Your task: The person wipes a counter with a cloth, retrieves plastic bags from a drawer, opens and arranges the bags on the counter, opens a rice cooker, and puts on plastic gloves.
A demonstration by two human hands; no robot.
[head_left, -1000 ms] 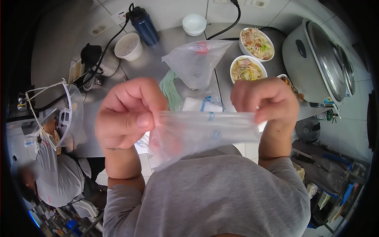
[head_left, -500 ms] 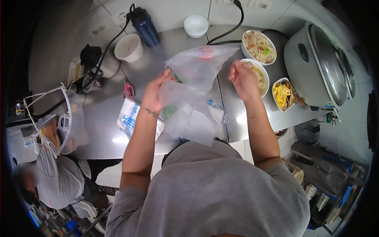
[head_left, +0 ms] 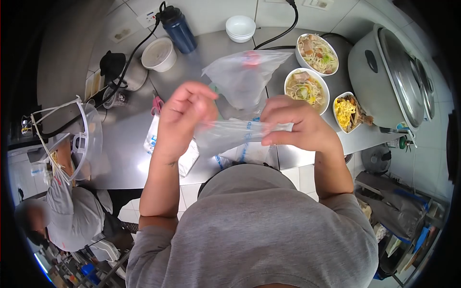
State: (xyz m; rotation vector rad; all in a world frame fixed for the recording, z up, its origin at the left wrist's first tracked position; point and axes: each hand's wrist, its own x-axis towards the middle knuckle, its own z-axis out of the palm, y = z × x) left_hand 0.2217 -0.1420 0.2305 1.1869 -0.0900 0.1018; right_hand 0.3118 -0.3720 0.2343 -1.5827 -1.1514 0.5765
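Note:
A thin clear plastic bag (head_left: 225,137) is stretched between my two hands above the steel counter's front. My left hand (head_left: 188,115) has its fingers curled at the bag's left end. At the other end, my right hand (head_left: 295,124) pinches the bag between thumb and fingers. Just beyond them a second translucent bag (head_left: 240,79) sits on the counter, with something red showing at its top. Below the held bag lie white plastic packs with blue print (head_left: 249,152). A white bowl of noodle soup (head_left: 307,91) stands right behind my right hand.
Another noodle bowl (head_left: 318,54), a bowl with egg and meat (head_left: 346,113) and a large grey cooker (head_left: 384,72) line the right. At the back are stacked white bowls (head_left: 240,28), a lidded tub (head_left: 159,54) and a dark blue bottle (head_left: 178,31). A person (head_left: 77,218) is at lower left.
My right hand has moved from beside the soup bowl down to the bag and grips its end. My left hand has turned, and the bag now hangs stretched sideways between both hands.

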